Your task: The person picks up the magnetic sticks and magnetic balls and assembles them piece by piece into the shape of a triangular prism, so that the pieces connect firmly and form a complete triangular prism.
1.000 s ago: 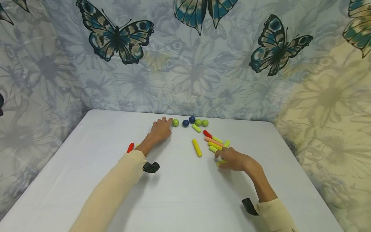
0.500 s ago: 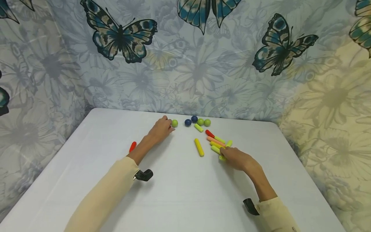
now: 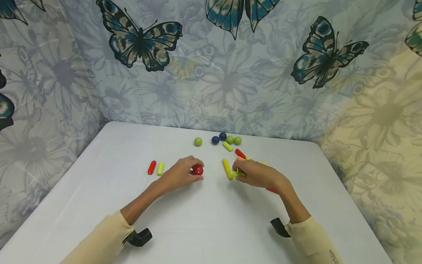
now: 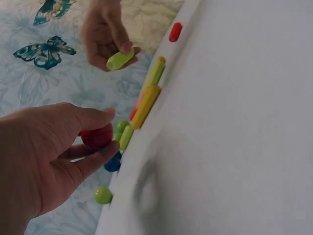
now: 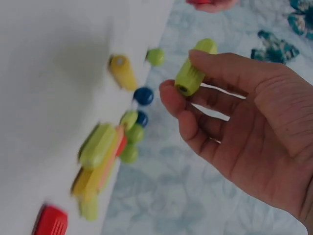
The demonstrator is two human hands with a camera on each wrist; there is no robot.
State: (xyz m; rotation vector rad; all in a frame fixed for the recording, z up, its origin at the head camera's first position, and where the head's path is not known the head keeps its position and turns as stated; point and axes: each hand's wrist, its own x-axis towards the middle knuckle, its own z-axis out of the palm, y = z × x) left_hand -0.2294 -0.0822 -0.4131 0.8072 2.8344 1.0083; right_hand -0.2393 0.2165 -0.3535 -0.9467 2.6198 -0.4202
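Note:
My left hand [image 3: 179, 171] pinches a shiny red ball [image 3: 197, 170] between thumb and fingers, above the middle of the white table. The left wrist view shows the red ball [image 4: 98, 138] at the fingertips. To its right, my right hand [image 3: 260, 173] pinches a short lime-green ridged rod [image 5: 195, 71] with a dark hole in its end. Below that rod lies a longer yellow rod [image 3: 226, 168]. A cluster of yellow, pink and lime rods [image 5: 95, 161] is partly hidden behind my right hand in the head view. A red rod [image 3: 272, 190] shows under its wrist.
Along the far edge sit a lone green ball [image 3: 197, 141], two dark blue balls [image 3: 215, 140] and two more green balls [image 3: 237, 140]. A red rod [image 3: 152, 167] and a lime rod [image 3: 160, 168] lie at the left of the white table [image 3: 204, 227].
My left hand has come back from the far edge, now with the red ball in its fingers. My right hand has lifted the lime rod from the cluster and moved left.

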